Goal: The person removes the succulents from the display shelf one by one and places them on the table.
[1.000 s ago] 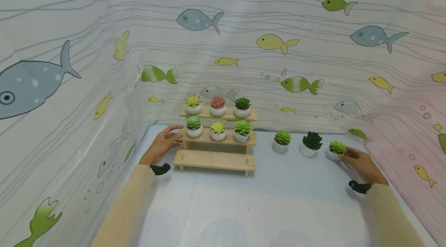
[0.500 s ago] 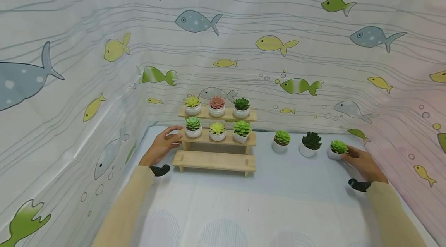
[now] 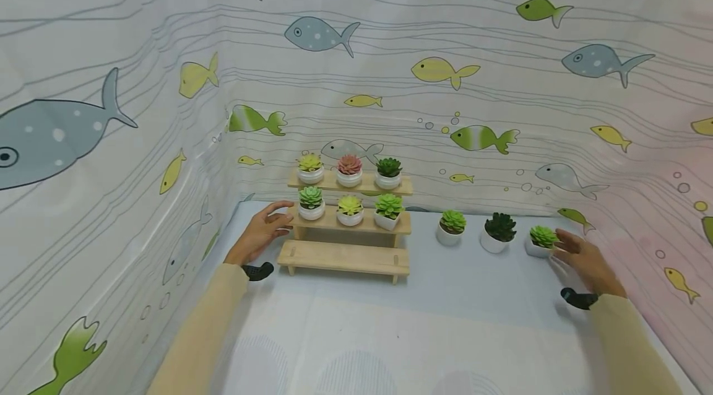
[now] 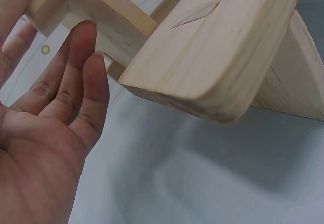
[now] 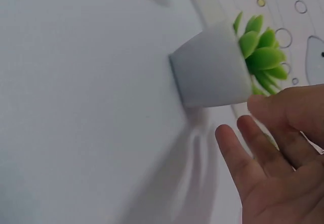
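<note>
A three-step wooden plant stand [image 3: 343, 257] stands left of centre, with small potted succulents on its top and middle steps. At the left end of the middle step is my left hand [image 3: 260, 233]; its fingers are loosely bent, one reaching the board's end [image 4: 48, 6], and whether it presses there I cannot tell. A bright green succulent in a white pot [image 3: 539, 242] stands upright on the table at the far right. My right hand [image 3: 587, 260] is just right of it, fingers spread and relaxed; in the right wrist view one fingertip [image 5: 257, 105] overlaps the pot's rim.
Left of that pot stand a dark green succulent [image 3: 497, 232] and a light green succulent [image 3: 451, 227], each in a white pot. Fish-printed cloth [image 3: 390, 42] walls the back and sides. Pale cloth [image 3: 356, 333] covers the table.
The right hand has loosened its fingers from the far-right succulent pot and drawn slightly to the right. That pot stays in the row. The left hand keeps its place.
</note>
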A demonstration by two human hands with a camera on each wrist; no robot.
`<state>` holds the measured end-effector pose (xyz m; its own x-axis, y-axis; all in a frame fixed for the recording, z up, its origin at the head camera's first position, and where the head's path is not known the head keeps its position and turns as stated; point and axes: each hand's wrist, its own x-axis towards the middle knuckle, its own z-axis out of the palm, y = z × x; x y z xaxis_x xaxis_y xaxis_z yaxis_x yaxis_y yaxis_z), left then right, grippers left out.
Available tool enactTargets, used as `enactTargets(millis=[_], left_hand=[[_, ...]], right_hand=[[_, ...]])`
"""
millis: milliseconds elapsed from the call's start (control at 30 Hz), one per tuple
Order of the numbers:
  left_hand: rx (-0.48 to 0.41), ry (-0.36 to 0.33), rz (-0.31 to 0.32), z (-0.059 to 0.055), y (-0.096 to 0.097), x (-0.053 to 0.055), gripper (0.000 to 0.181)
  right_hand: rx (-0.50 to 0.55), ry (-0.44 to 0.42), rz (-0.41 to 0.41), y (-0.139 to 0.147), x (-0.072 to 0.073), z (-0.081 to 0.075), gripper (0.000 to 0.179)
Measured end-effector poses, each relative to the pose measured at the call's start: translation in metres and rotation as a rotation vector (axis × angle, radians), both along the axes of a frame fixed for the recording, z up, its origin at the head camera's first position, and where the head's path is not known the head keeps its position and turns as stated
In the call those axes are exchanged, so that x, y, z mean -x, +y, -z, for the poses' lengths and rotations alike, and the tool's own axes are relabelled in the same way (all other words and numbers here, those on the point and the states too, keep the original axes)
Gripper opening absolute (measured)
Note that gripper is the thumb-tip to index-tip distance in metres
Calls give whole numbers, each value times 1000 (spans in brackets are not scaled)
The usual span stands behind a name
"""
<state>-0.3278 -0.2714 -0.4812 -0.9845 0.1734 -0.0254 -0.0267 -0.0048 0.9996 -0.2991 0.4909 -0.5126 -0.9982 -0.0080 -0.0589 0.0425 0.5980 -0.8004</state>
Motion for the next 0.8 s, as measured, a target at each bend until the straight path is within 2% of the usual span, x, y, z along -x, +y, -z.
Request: enactTargets(millis=[100, 200, 267, 400, 500, 633, 800], left_hand=[[-1, -1, 0, -1, 0, 0, 53], [0, 5, 1, 0, 0, 1, 53], [9, 13, 1, 2, 0, 3, 53], [25, 23, -2, 10, -2, 9, 55], [37, 25, -12, 17, -5, 13, 53], [53, 37, -14, 20, -6, 15, 53], [64, 56, -10, 20, -7, 14, 55]], right_hand=[[-9, 63, -8, -2, -5, -9, 67], [23, 121, 29, -6, -8, -17, 65], [39, 143, 75, -11, -8, -24, 65], [7, 176, 183, -24, -7, -39, 64], [-9, 204, 236, -37, -7, -50, 64], [-9, 244, 250, -57, -7, -64, 63], [-21, 292, 224, -81, -7, -81, 63]])
